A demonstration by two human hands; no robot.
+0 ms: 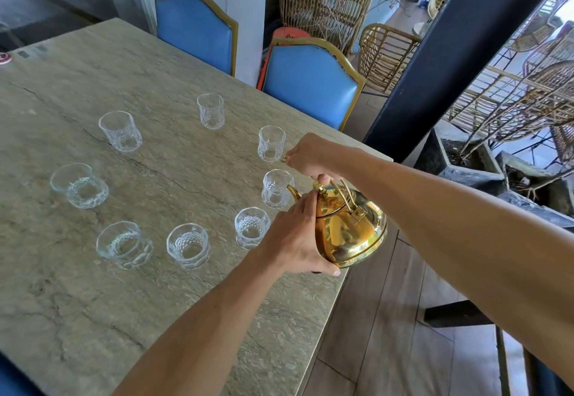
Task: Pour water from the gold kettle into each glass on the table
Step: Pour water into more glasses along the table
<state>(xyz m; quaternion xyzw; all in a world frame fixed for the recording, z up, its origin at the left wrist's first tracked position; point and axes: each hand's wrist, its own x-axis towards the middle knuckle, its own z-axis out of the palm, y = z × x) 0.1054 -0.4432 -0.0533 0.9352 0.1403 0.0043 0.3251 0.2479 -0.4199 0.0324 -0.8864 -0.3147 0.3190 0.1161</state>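
Closest in, the left hand (298, 240) cups the gold kettle (351, 228) from its left side. The thumb lies under the belly, and the fingers (306, 206) are pressed together and curve up the body toward the lid knob (317, 185). The kettle hangs above the right edge of the tabletop (155, 302), tipped so its spout (293, 192) points left, just beside the rim of one glass (276, 189).

Above it, the right hand (310, 159) grips the kettle's handle (343, 192), its fingers curled round the bar. No water can be made out at the spout.

Three more glasses form a near row (188, 249) left of the kettle. Four others (120, 130) stand farther out across the stone surface. Beyond the far edge stand two blue chairs (310, 82).
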